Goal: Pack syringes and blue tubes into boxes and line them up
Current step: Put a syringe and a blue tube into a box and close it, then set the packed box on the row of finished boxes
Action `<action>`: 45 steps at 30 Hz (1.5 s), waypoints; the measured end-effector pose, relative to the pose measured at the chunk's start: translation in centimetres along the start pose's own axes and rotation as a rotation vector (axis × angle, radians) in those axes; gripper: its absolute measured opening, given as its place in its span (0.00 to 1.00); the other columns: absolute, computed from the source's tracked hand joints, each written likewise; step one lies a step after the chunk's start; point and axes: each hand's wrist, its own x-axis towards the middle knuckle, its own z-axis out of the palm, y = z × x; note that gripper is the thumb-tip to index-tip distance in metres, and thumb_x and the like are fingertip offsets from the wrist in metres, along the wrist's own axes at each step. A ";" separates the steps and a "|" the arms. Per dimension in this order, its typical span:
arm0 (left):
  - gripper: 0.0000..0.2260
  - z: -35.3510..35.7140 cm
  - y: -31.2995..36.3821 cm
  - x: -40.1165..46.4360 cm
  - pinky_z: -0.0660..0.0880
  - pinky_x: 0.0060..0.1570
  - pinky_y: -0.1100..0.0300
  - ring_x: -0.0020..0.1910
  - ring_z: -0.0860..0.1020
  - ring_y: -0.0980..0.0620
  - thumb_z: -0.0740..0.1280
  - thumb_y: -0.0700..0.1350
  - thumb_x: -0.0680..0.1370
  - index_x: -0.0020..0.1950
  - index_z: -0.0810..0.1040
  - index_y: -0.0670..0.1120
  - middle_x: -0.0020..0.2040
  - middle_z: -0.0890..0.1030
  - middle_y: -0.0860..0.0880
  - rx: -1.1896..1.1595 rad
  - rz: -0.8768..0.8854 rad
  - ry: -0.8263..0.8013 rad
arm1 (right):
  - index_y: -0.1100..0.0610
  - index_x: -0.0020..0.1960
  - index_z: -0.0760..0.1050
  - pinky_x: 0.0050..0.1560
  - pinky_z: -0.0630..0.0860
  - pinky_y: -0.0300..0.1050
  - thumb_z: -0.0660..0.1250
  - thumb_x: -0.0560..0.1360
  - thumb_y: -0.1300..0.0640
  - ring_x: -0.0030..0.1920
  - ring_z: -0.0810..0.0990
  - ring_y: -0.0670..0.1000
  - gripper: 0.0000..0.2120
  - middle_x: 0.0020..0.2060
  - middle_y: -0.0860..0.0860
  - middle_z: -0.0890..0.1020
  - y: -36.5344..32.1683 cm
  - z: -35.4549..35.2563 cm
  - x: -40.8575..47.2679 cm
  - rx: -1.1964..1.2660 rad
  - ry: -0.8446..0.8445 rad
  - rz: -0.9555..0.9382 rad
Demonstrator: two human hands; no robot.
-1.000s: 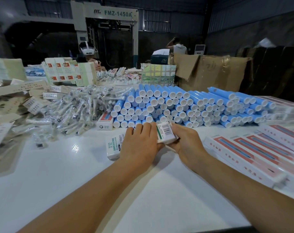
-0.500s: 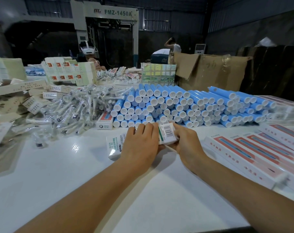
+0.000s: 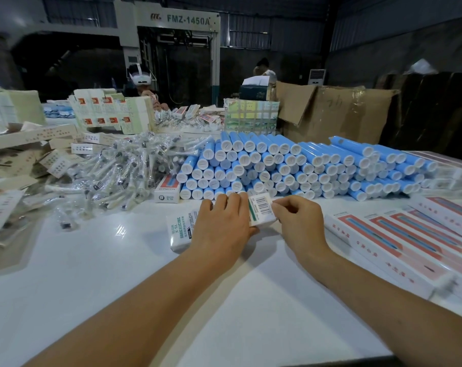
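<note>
Lying flat on the smooth white table [image 3: 118, 300], a small white cardboard box [image 3: 181, 229] with green letters sat under the left hand [image 3: 222, 229]. That hand pressed down on top of it with its fingers curled over the far edge, gripping the box. The box's end flap [image 3: 261, 210], with a black barcode on it, stuck up at 3 o'clock from the left hand. The right hand [image 3: 301, 223] pinched that flap with bent fingers — its fingertips touched the flap's right edge. The two hands were close, with only the flap between them.

At 12 o'clock from the hands lay a big pile of blue tubes [image 3: 304, 168] — round, shiny, with flat white caps facing the camera. At 10 o'clock was a messy heap of syringes [image 3: 118, 170] in crinkly clear wrappers. One closed box [image 3: 167, 190] with a red top stood between the two piles, just beside the tubes. At 3 o'clock, long flat boxes [image 3: 399, 242] with red and blue stripes lay side by side in a row. Folded flat cartons [image 3: 111, 112] were stacked far back at 11 o'clock.
</note>
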 end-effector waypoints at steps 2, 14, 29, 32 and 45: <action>0.31 -0.1 -0.1 0.1 0.64 0.53 0.54 0.57 0.69 0.47 0.53 0.64 0.78 0.72 0.58 0.43 0.61 0.70 0.47 -0.012 -0.021 0.003 | 0.49 0.38 0.77 0.34 0.73 0.30 0.65 0.76 0.65 0.41 0.78 0.43 0.14 0.41 0.48 0.81 -0.2 0.0 -0.4 -0.033 -0.012 -0.102; 0.31 -0.6 0.7 -0.2 0.64 0.54 0.52 0.59 0.68 0.46 0.51 0.62 0.80 0.74 0.55 0.41 0.63 0.68 0.45 -0.020 0.050 -0.024 | 0.53 0.39 0.76 0.42 0.78 0.41 0.68 0.75 0.63 0.43 0.80 0.49 0.08 0.40 0.52 0.81 0.1 0.2 -0.1 -0.006 -0.023 -0.043; 0.30 -0.4 0.2 0.2 0.64 0.55 0.53 0.61 0.67 0.47 0.53 0.63 0.79 0.72 0.56 0.43 0.64 0.68 0.47 -0.058 -0.059 -0.003 | 0.62 0.36 0.76 0.33 0.74 0.42 0.69 0.76 0.58 0.34 0.79 0.46 0.11 0.31 0.50 0.82 0.2 0.5 -0.3 0.037 -0.015 -0.018; 0.30 -1.3 -0.3 0.7 0.64 0.56 0.54 0.63 0.67 0.47 0.52 0.63 0.79 0.73 0.55 0.45 0.65 0.67 0.48 -0.136 -0.134 -0.018 | 0.52 0.44 0.78 0.37 0.73 0.40 0.65 0.77 0.58 0.37 0.75 0.44 0.05 0.42 0.51 0.81 -0.4 0.6 -0.6 0.116 -0.061 -0.090; 0.13 -4.0 -1.0 1.3 0.80 0.40 0.55 0.42 0.83 0.51 0.55 0.54 0.82 0.54 0.76 0.50 0.42 0.84 0.48 -2.144 -0.800 0.090 | 0.38 0.70 0.64 0.44 0.70 0.25 0.66 0.70 0.44 0.49 0.71 0.33 0.29 0.51 0.41 0.72 0.1 2.4 -1.4 -0.101 -0.388 -0.389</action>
